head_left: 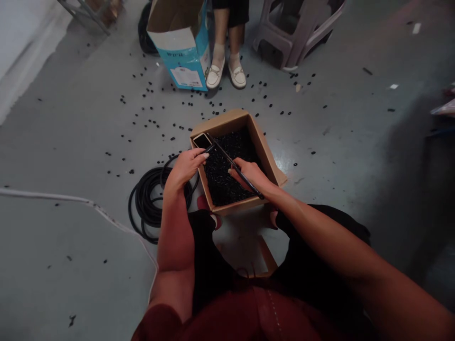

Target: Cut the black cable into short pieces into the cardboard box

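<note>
Red sleeves (156,322) lead to forearms over a cardboard box (231,121) of black pellets (223,173): right grip (250,174) clamped on a slim black rod (227,157), left grip (186,168) at the far-left corner beside a dark rectangular object (202,140), closure unclear; cable coil (149,201) just left, open floor (71,142) beyond.

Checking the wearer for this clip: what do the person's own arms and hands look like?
The left hand and right hand are bare, with no gloves. The left arm is bare below a short dark red sleeve; the right arm is bare too. Black clothing shows below.
</note>
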Tool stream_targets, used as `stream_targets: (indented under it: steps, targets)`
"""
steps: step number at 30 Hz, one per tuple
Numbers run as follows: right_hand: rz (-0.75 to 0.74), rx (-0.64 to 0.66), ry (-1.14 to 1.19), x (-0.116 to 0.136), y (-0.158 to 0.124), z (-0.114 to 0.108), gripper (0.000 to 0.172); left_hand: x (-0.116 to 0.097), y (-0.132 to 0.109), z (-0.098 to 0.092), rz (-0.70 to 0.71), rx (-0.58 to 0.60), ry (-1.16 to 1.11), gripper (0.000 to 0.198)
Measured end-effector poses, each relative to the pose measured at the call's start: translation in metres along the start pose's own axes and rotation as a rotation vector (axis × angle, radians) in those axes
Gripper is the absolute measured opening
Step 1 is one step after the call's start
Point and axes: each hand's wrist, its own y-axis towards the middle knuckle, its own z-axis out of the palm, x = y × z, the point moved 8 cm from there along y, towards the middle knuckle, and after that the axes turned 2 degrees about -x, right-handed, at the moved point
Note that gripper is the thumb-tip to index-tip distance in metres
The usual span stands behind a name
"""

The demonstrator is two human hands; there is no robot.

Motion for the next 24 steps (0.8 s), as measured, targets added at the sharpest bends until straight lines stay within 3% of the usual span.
stream_targets:
  steps: [9, 15, 20, 24]
  targets:
    - [-0.002, -0.042, 0.012, 0.009, -0.002, -0.003, 0.017, 0.002, -0.008, -0.006, -0.002, -0.006, 0.003, 0.027]
    - [0.046, 0.044, 0.211, 0.018, -0.001, 0.000, 0.025, 0.011, -0.015, -0.014, -0.055, -0.079, -0.052, 0.037]
    - [0.033, 0.104, 0.176, 0.023, -0.002, 0.006, 0.030, 0.020, -0.015, -0.016, -0.042, -0.101, -0.098, 0.037]
    - [-0.013, 0.108, 0.107, 0.022, 0.000, 0.012, 0.045, 0.024, -0.013, -0.021, -0.030, -0.160, -0.139, 0.036]
